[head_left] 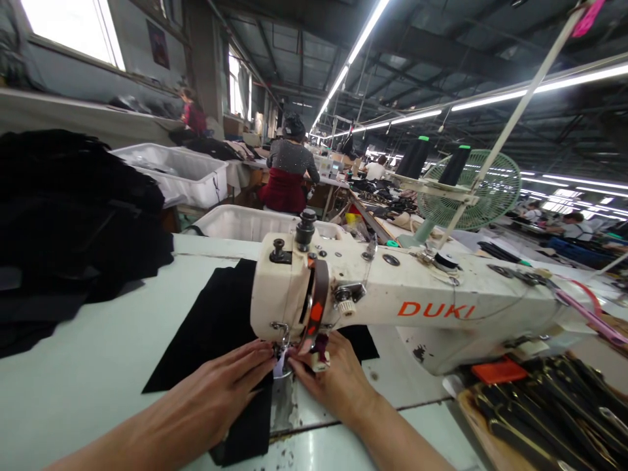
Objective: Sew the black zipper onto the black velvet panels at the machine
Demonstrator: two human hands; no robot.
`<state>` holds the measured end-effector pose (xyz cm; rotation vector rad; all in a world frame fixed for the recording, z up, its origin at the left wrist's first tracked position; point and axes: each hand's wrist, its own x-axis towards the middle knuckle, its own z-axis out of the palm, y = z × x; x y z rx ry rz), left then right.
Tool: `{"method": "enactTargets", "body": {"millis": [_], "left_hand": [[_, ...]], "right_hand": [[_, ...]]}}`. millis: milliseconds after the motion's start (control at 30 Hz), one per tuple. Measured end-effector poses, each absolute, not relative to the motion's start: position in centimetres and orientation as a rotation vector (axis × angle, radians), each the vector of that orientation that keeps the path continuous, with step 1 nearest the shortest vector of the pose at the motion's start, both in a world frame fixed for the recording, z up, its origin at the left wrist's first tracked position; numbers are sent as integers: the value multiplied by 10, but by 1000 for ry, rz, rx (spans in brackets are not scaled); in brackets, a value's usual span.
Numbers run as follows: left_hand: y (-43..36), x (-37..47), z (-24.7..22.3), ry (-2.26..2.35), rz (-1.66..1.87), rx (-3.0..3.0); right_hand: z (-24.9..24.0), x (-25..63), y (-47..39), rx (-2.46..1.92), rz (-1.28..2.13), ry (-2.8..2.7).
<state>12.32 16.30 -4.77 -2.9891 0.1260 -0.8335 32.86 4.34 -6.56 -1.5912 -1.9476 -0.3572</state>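
Black fabric point(210, 327) lies on the pale table to the left of a white sewing machine point(373, 281) and passes under its needle area. My left hand point(230, 379) is on that fabric, fingers together and stretched toward the presser foot point(282, 353), gripping the fabric's edge; its thumb is mostly hidden. On the other side of the foot my right hand point(338, 379) is closed, thumb and fingertips drawn together close to the needle. What it pinches is hidden behind the machine's parts. A narrow black fabric end point(248, 425) hangs toward me below my left hand.
A tall heap of black fabric pieces point(73, 229) stands on the left. White plastic bins point(216, 180) are behind the table. At right lies a box of black zippers or straps point(544, 412). Thread cones point(413, 157) and a green fan point(471, 190) stand beyond; co-workers point(289, 163) sit further back.
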Motion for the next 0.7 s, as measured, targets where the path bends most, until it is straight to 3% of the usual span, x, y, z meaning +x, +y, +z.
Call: {"method": "enactTargets", "body": {"millis": [333,700], "left_hand": [[182,110,-35,-289,-626,-3469],[202,117,-41,-478,-369,-3175]], "right_hand": [[-49,338,30,-1594,-221,-2005],[-49,338,21,-1658,-347,-2036]]}}
